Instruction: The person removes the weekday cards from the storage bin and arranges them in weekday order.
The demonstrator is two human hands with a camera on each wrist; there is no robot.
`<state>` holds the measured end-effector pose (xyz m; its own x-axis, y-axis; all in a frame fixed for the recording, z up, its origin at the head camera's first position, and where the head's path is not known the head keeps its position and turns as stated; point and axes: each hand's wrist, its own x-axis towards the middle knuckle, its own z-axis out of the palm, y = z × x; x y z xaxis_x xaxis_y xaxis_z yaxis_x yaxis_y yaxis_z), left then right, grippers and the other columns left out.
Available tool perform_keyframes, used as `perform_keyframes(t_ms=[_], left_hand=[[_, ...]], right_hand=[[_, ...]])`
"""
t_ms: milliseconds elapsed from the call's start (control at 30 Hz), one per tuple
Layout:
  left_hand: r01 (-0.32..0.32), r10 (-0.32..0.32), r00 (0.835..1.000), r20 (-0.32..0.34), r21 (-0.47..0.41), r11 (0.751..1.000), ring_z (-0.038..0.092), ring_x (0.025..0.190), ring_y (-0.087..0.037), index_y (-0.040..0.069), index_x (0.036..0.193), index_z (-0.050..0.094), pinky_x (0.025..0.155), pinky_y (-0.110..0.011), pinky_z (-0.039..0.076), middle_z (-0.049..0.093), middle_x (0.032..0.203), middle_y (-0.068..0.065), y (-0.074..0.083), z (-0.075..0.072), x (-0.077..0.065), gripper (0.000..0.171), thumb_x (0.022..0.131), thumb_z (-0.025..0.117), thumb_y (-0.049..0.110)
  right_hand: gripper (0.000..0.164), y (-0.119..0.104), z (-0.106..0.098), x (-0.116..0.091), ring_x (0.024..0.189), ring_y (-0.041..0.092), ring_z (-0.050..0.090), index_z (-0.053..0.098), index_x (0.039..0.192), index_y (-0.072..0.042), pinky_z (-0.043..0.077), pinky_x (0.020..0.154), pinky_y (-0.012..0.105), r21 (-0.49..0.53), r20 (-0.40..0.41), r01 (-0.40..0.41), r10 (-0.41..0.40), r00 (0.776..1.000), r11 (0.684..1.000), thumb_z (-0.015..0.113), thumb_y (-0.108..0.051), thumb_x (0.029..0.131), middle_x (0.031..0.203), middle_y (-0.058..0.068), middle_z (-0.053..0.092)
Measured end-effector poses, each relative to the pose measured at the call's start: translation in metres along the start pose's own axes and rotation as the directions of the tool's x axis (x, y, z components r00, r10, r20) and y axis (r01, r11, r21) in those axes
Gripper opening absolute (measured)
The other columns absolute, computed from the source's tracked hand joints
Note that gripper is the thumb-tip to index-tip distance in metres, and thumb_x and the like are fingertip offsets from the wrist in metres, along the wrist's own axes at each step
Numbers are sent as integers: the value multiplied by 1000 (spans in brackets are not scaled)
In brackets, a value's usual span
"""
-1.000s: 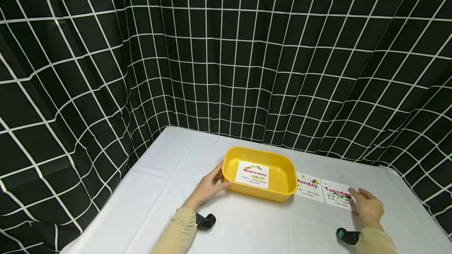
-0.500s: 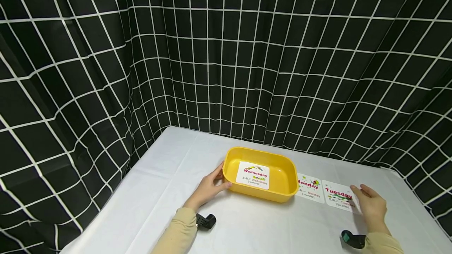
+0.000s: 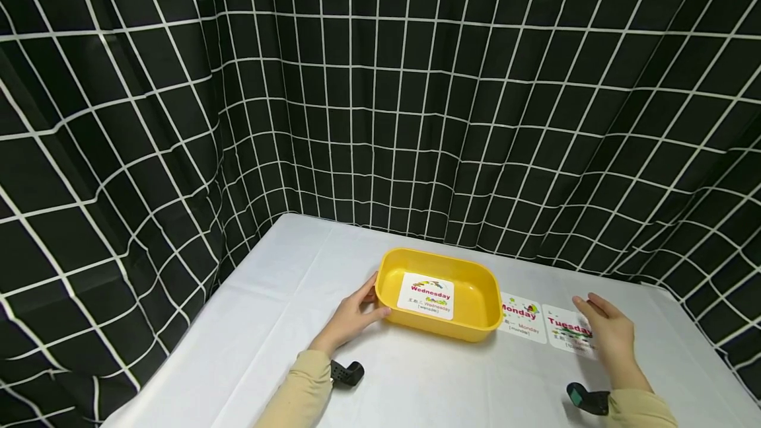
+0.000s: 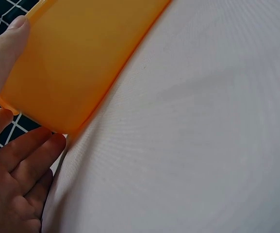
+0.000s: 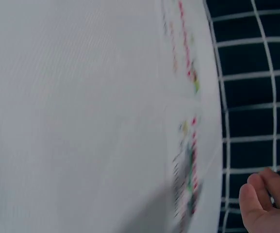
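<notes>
In the head view, my left hand (image 3: 349, 322) holds the left end of a yellow plastic basin (image 3: 440, 328), thumb on its front wall and fingers round the end. The left wrist view shows the thumb on the basin wall (image 4: 91, 53) and the fingers at its corner. A Wednesday card (image 3: 426, 296) lies inside the basin at the left. My right hand (image 3: 614, 339) hovers over the right part of the Tuesday card (image 3: 565, 327), holding nothing, fingers loosely bent. Left of that card lies the Monday card (image 3: 523, 319), its left edge hidden by the basin.
A white cloth (image 3: 416, 382) covers the table. Black curtain with a white grid (image 3: 368, 84) hangs behind the table and at both sides. Each wrist wears a black camera mount, such as the left one (image 3: 347, 373).
My right hand has let go of the Tuesday card, drawn back to the right, then come leftward above it. The left hand and the basin stay in place.
</notes>
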<state>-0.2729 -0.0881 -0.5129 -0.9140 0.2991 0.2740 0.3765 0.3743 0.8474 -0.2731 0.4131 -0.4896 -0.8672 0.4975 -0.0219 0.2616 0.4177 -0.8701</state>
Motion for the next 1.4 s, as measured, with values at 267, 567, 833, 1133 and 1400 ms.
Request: perform_keyframes(t_ms=[267,567,833,1133,1400], left_hand=[[-9,9,1000,-9,-36,999,53,111,-22,16,148,26,102,-50,27,55,127,-7,7,-1,-2,82,82,69,41],[4,-4,1000,4,-1,1000,52,111,-14,19,148,24,104,-47,26,55,128,-2,2,0,0,86,80,67,50],[-1,1,1000,2,3,1000,52,111,-13,19,148,24,104,-48,25,55,128,-2,2,0,0,87,79,67,51],[-3,3,1000,6,1,1000,52,111,-14,18,148,24,103,-49,25,55,127,-2,2,0,0,86,80,66,50],[5,-6,1000,9,8,1000,52,112,-13,19,148,24,104,-47,24,55,128,-3,0,1,1,87,79,66,51]], right_hand=[[84,-2,26,22,128,27,36,30,146,-16,33,100,40,57,72,110,-114,991,992,55,-61,81,144,12,36],[78,-89,35,-46,129,23,35,29,147,-14,25,105,41,146,188,172,-199,962,974,61,-50,85,145,10,34],[76,-118,55,-71,124,32,40,33,143,-3,35,99,41,120,238,268,-290,927,956,61,-45,86,140,21,38],[74,-143,74,-95,128,35,34,29,143,1,33,100,43,126,336,276,-302,892,953,61,-38,89,141,23,35],[72,-145,91,-94,127,34,35,33,141,3,32,101,41,162,343,262,-303,889,951,64,-34,88,139,23,38]])
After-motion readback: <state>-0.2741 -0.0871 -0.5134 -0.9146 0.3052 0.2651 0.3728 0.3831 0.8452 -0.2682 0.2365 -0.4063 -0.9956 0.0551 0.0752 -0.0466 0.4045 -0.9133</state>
